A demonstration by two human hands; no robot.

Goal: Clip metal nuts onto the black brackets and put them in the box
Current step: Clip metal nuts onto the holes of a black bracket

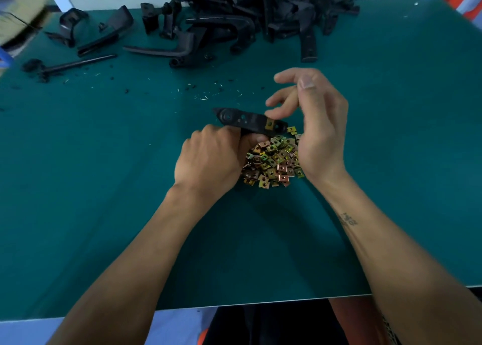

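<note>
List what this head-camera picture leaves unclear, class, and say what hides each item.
- Box: head view, blurred and cut off by the top-left edge.
- Left hand fingers: curled under the held bracket, hidden by the hand's back.
- Right hand fingertips: motion-blurred.
- Bracket pile: cut by the top edge.

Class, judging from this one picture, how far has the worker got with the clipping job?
Done: one nut sits on the held bracket. In hand: left hand grips it; right hand hovers open. Left: nut pile, bracket heap; boxing unseen.
</note>
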